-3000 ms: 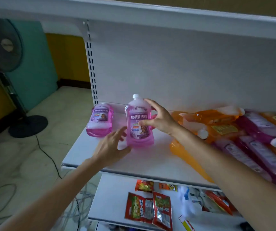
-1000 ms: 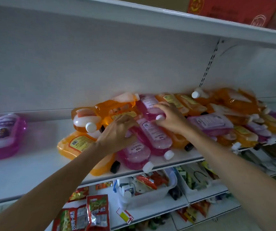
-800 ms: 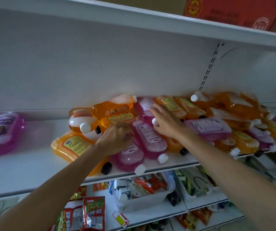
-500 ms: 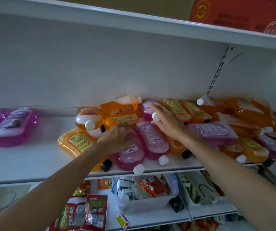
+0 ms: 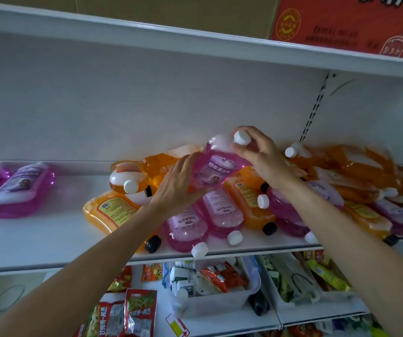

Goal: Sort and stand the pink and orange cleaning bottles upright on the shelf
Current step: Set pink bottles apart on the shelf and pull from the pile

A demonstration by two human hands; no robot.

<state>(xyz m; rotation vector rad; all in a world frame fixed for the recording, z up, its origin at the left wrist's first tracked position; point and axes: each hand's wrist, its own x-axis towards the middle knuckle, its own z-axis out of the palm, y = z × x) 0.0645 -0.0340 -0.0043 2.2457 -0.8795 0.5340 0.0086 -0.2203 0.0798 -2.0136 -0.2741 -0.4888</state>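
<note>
Fingers (image 5: pixel 259 137) of the right hand (image 5: pixel 266 161) pinch the pink bottle (image 5: pixel 214 171) by its neck; the left hand (image 5: pixel 176 188) holds its bottom. It leans, cap up and right.

Snack packets (image 5: pixel 139 312), plastic bin (image 5: pixel 210 305), red carton (image 5: pixel 341 23).

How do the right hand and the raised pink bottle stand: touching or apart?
Touching. Head view: right hand grips the pink bottle at its neck, by the white cap.

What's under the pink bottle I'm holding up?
Under the held pink bottle lie two pink bottles and an orange bottle on their sides; the left hand hides whatever lies beneath its base.
</note>
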